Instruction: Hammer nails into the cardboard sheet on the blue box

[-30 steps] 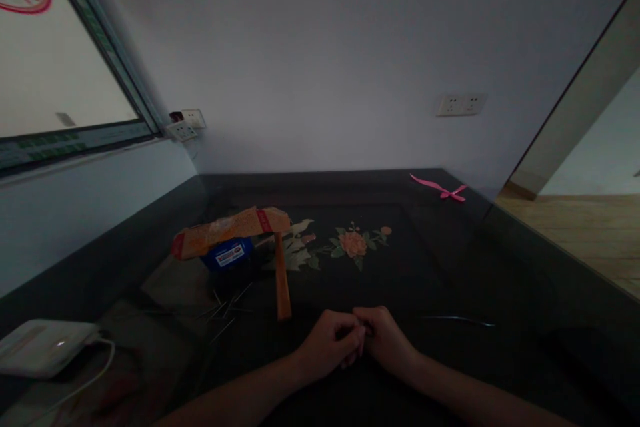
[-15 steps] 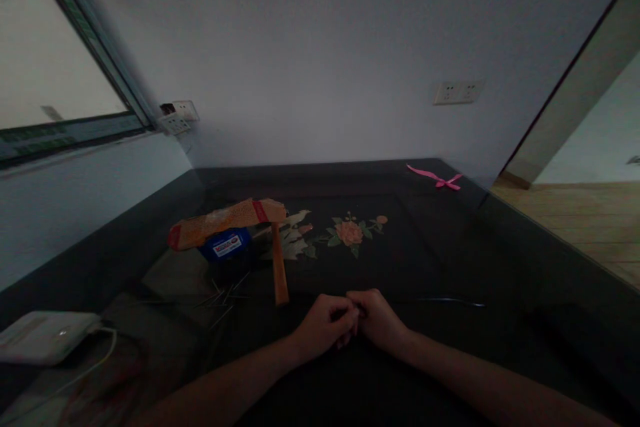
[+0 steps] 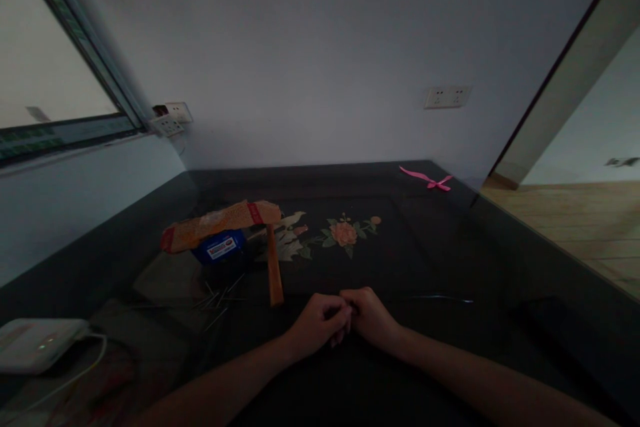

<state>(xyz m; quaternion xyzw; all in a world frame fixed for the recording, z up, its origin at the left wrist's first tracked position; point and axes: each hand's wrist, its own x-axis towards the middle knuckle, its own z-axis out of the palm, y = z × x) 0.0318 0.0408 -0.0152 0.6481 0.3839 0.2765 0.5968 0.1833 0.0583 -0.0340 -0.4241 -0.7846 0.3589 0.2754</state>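
My left hand (image 3: 323, 321) and my right hand (image 3: 369, 313) meet at the near middle of the dark table, fingertips touching. Both have their fingers curled; anything between them is hidden. Left of my left hand lies a wooden handle (image 3: 274, 273), its far end running under a brown strip with red bands (image 3: 220, 223). That strip rests across a blue box with a white label (image 3: 220, 248). Several thin metal nails or rods (image 3: 217, 297) are scattered in front of the box.
A white device (image 3: 43, 343) with a cable lies at the near left. A pink ribbon (image 3: 427, 179) is on the far right of the dark table (image 3: 320, 180). Wall sockets (image 3: 447, 97) are beyond it. A dark flat object (image 3: 565, 333) lies at the near right.
The whole view has shifted slightly, so everything sits a little further left. My hands keep the same closed pose, pressed together; nothing on the table has moved.
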